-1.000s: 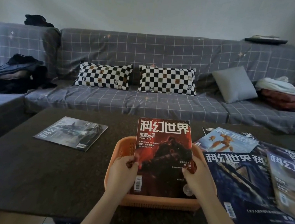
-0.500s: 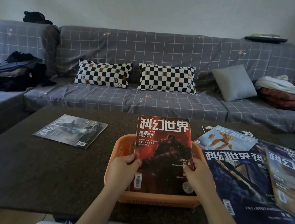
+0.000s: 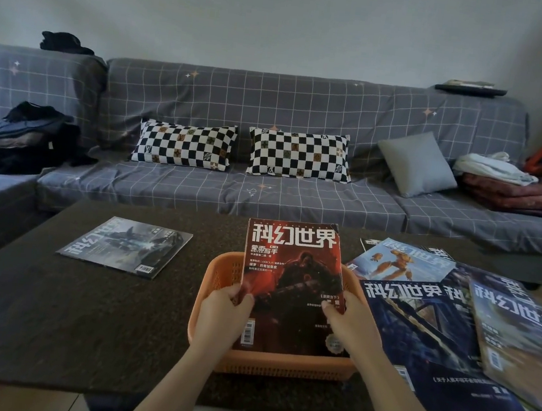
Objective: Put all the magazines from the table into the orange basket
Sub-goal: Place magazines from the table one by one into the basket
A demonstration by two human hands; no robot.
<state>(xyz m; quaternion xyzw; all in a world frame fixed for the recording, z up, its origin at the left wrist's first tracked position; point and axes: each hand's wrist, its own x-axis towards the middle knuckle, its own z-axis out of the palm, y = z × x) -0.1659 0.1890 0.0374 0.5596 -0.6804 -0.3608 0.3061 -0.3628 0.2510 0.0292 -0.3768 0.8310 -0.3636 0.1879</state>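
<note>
While the red-covered paper magazine (image 3: 291, 285) was held by its side edges in the left hand (image 3: 221, 314) and right hand (image 3: 348, 325), fingers curled on it, it stood tilted inside the orange plastic lattice basket (image 3: 209, 286). Because its top stuck out above the rim, it could be bent or tip the basket if it was pushed down.

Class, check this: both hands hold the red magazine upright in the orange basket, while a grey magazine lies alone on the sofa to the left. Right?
Not quite. In the head view the grey magazine lies on the table, not the sofa. Both the left hand and right hand do hold the red magazine upright in the orange basket.
</note>
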